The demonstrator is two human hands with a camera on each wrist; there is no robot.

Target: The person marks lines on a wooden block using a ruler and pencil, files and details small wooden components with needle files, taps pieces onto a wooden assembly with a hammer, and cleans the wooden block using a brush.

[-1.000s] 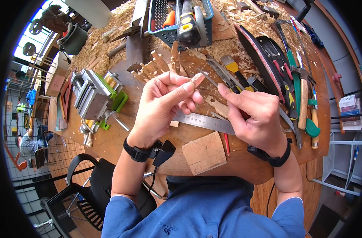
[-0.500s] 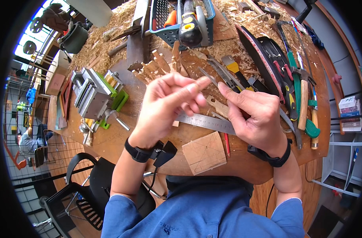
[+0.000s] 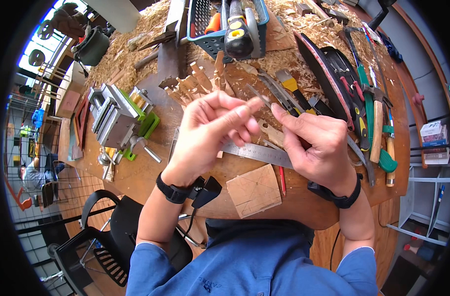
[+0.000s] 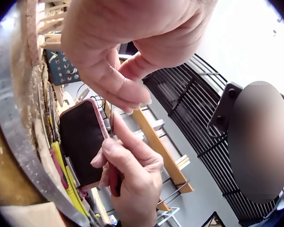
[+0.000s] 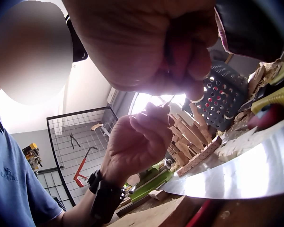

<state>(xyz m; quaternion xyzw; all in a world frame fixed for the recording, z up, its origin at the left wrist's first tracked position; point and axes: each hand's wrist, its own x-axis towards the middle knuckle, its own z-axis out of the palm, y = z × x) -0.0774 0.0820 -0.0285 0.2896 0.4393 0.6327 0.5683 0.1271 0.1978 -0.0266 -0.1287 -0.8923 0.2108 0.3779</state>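
My left hand (image 3: 212, 126) pinches a small pale piece (image 3: 256, 104), apparently wood, between thumb and fingers; most of it is hidden by the fingertips. Facing it, my right hand (image 3: 316, 140) grips a carving knife whose narrow blade (image 3: 258, 93) points up and left, close beside the piece. In the left wrist view the knife's red handle (image 4: 114, 180) shows inside the right hand, with the thumb lying along the blade's base. Under the hands, a steel ruler (image 3: 257, 152) lies on the wooden table (image 3: 205, 197).
A square wooden board (image 3: 254, 190) and a red pencil (image 3: 282, 179) lie near the front edge. To the left stands a metal vise (image 3: 117, 118). Behind are carved sticks (image 3: 200, 76), a tool basket (image 3: 215, 43) and shavings; a hammer (image 3: 377, 118) and other tools lie right.
My left hand has shifted slightly right, and its pinched piece has turned and come nearer the blade. The right hand and knife have hardly moved.
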